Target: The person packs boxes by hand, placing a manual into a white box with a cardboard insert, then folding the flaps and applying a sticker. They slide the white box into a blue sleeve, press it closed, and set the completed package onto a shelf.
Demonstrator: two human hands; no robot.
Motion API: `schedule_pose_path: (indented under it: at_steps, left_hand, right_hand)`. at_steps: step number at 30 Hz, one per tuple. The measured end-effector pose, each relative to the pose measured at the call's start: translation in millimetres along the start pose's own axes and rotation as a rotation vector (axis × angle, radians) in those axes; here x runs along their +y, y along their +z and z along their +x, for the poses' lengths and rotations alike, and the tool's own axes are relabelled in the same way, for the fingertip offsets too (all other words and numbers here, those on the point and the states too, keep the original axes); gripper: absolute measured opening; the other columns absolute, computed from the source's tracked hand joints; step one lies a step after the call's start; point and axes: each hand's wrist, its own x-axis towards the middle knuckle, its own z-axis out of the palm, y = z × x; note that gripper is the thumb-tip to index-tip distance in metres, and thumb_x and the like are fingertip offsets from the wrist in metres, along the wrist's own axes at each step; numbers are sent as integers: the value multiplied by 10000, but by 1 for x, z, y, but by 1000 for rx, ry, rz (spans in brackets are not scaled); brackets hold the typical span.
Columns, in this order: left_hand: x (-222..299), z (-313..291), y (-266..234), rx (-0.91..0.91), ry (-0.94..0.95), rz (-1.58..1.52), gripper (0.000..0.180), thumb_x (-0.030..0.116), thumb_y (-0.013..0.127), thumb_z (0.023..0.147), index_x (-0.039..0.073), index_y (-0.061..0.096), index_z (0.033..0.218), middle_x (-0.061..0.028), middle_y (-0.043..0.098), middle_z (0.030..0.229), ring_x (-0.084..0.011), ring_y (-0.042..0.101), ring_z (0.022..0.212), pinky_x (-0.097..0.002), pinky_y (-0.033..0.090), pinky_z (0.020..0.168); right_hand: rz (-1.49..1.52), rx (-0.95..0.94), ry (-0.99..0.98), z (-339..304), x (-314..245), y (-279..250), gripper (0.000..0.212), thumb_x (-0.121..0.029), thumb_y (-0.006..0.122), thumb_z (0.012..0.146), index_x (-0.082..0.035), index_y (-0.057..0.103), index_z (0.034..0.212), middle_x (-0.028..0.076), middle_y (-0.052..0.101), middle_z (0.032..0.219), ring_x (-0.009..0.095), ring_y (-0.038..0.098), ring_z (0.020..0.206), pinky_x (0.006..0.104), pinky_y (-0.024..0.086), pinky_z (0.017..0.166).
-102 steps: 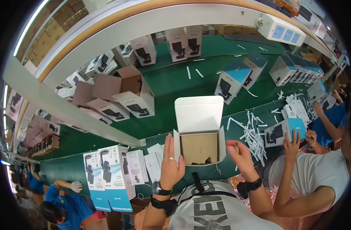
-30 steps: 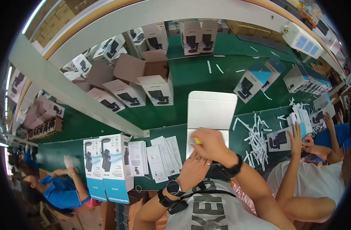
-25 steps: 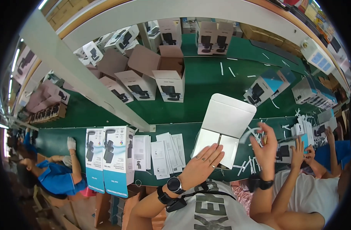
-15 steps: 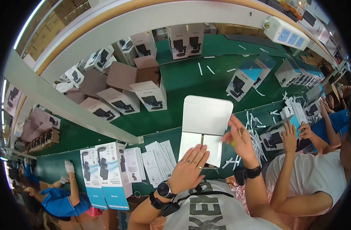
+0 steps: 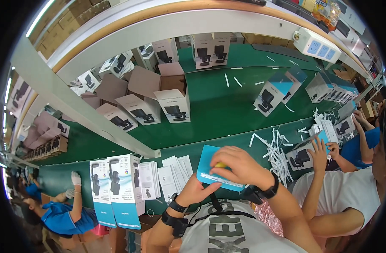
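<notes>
So there's a blue box (image 5: pixel 216 170) sitting at the near edge of the green counter (image 5: pixel 218 114), right in front of the person, with both hands on it. The right hand (image 5: pixel 239 166) lies across the top with its grip curled around something small and yellow (image 5: pixel 218 165), pressing it onto the box's face. The left hand (image 5: pixel 197 190) comes up from below, its grip wrapped round the lower left edge with the thumb reaching along the bottom. Looks like thin printed carton to me, so I'd guess it's light, fairly stiff along the folds but easy to dent mid-panel, and a bit slick. Best held by edges and corners. White leaflets (image 5: pixel 170 179) lie just left of it, white strips (image 5: pixel 277 147) to the right.
</notes>
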Motion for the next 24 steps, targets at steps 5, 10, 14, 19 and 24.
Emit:
schedule_pose_path:
  at_steps: [5,10,14,19,24]
  left_hand:
    - [4,1,-1,-85,-58,40,320,164,767,971,42,672,1251,-88,722,1176,-217,679,1067,-360,538,921]
    - [6,2,-1,-95,-72,25,364,146,775,959,33,646,1280,-61,701,1203,-182,650,1125,-351,519,974]
    - [-5,3,2,-62,-78,60,480,185,803,932,47,618,1352,-157,610,1385,-307,580,1297,-418,470,1088]
    - [13,2,16,251,-53,121,703,200,848,884,47,535,1495,-233,410,1617,-401,415,1491,-473,348,1229]
    - [19,4,2,140,78,216,845,172,873,848,45,462,1575,-231,423,1609,-407,432,1484,-468,360,1221]
  right_hand:
    - [9,29,-119,17,17,26,171,-129,796,908,-49,702,1026,99,697,988,295,690,902,407,543,789]
    - [217,-62,42,-1,6,13,167,-116,809,883,-53,695,987,102,689,990,305,683,882,397,546,758]
    - [267,-68,36,-15,0,7,165,-90,806,868,-45,688,973,100,682,989,293,674,863,381,542,747]
    - [387,620,176,-85,12,-23,274,-97,804,865,-48,681,1105,74,697,1017,208,675,912,320,536,794]
    - [-488,685,578,-149,21,-51,573,-95,847,840,-53,632,1370,80,697,1034,169,657,944,292,519,818]
